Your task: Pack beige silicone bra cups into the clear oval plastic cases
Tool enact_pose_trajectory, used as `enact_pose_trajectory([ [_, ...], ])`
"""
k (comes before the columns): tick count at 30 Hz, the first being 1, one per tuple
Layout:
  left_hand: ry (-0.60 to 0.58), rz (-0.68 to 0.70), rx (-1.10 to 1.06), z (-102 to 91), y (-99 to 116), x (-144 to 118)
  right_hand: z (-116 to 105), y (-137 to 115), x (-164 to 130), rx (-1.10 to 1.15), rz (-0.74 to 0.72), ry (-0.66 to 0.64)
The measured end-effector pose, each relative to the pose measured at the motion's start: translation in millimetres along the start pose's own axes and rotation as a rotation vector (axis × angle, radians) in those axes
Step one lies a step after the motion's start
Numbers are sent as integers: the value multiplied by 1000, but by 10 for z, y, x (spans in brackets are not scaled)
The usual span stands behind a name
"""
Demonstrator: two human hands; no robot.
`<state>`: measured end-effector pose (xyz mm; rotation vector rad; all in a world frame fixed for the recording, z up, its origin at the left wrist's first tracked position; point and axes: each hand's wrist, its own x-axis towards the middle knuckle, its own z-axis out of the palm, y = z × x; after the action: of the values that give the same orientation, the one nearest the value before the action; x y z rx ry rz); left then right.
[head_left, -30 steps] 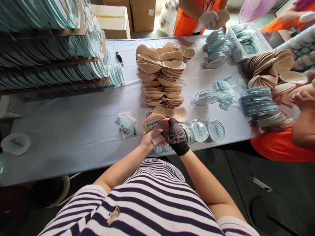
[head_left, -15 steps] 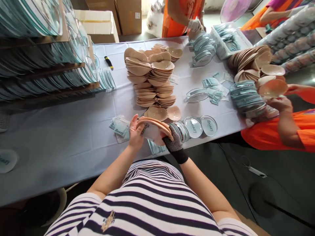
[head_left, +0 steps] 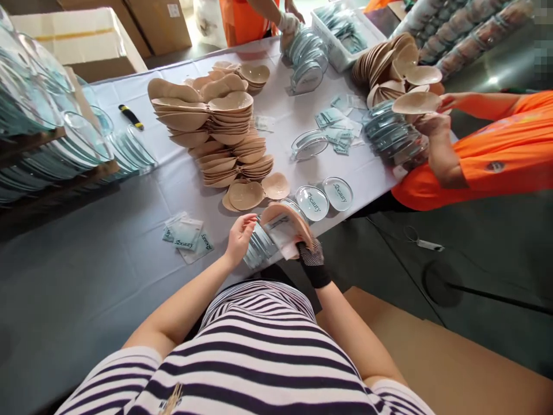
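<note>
Your right hand (head_left: 309,253) wears a black mesh glove; your left hand (head_left: 238,236) is bare. Between them, the cup (head_left: 288,219) is beige with a white label in dark script. Behind the cup, the stack of cups (head_left: 216,129) is the same beige on the pale lilac tablecloth (head_left: 129,253). Left of the cup, the sachets (head_left: 186,236) are teal and white. Your shirt (head_left: 259,357) is striped navy and white. Right of the cup, a co-worker's sleeve (head_left: 496,150) is orange.

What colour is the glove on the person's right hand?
Black mesh, fingerless glove on the right hand, seen in the head view.
</note>
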<state>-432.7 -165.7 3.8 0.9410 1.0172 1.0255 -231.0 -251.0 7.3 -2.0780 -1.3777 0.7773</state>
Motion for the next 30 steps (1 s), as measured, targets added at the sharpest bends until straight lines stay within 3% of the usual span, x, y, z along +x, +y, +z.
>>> enact_pose_trajectory([
  [4, -395, 59, 368, 195, -188, 224, -210, 351, -294, -165, 111, 256],
  [10, -602, 127, 618, 294, -398, 289, 67, 551, -684, -298, -113, 349],
  [14, -777, 353, 1232, 323, -401, 302, 281, 672, -812, -344, -214, 418],
  [16, -805, 428, 1427, 354, -414, 331, 365, 725, -858, -374, -235, 416],
  [19, -835, 472, 1522, 396, -461, 390, 460, 778, -929, -420, -192, 389],
  [25, -890, 498, 1529, 395, -544, 478, 501, 778, -996, -457, -192, 226],
  [30, -897, 487, 1479, 398, -618, 453, 418, 770, -844, -483, -108, 202],
])
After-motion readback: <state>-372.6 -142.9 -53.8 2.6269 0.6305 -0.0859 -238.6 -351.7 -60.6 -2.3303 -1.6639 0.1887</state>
